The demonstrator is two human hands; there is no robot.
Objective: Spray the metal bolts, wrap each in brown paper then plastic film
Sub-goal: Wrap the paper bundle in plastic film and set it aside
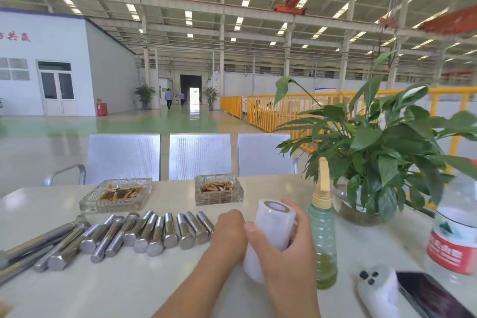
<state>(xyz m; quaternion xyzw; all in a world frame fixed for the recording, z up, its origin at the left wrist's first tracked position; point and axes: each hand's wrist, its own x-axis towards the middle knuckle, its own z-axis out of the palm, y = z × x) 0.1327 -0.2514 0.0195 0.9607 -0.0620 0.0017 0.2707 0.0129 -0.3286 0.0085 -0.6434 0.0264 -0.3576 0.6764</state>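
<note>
Several metal bolts (144,233) lie side by side on the white table (134,289), left of centre, with longer ones at the far left. My right hand (289,248) grips a roll of plastic film (273,224), held upright just above the table. My left hand (228,231) is curled against the left side of the roll; what its fingers hold is hidden. A green spray bottle (322,235) with a yellow trigger head stands right behind my right hand. No brown paper shows.
Two glass ashtrays (116,195) (219,188) stand behind the bolts. A potted plant (374,152) and a water bottle (454,237) are on the right. A phone (431,297) and a white-wrapped object (379,289) lie near the front right. Metal chairs (198,156) line the far edge.
</note>
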